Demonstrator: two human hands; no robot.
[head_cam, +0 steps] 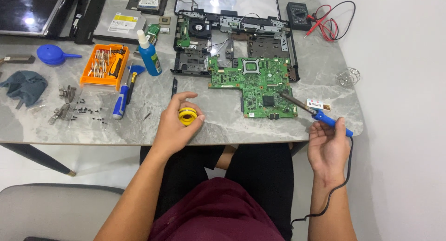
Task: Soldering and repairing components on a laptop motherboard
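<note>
Loosely curled, the left hand (174, 125) fingers (195, 122) gripped one yellow solder spool (188, 116) just above the marble surface (213, 125). The right hand (327, 146) fingers closed around the blue handle of one soldering iron (309, 110), its tip touching the green motherboard (258, 85). Further left, an open orange case (105, 60) held screwdriver bits, beside one blue bottle (148, 53).

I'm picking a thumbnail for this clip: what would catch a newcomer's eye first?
Probably the green circuit board at the middle of the grey marble table, with the right hand aiming a blue-handled soldering iron at it. Next, the yellow spool gripped in the left hand, and the orange screwdriver kit further left.
</note>
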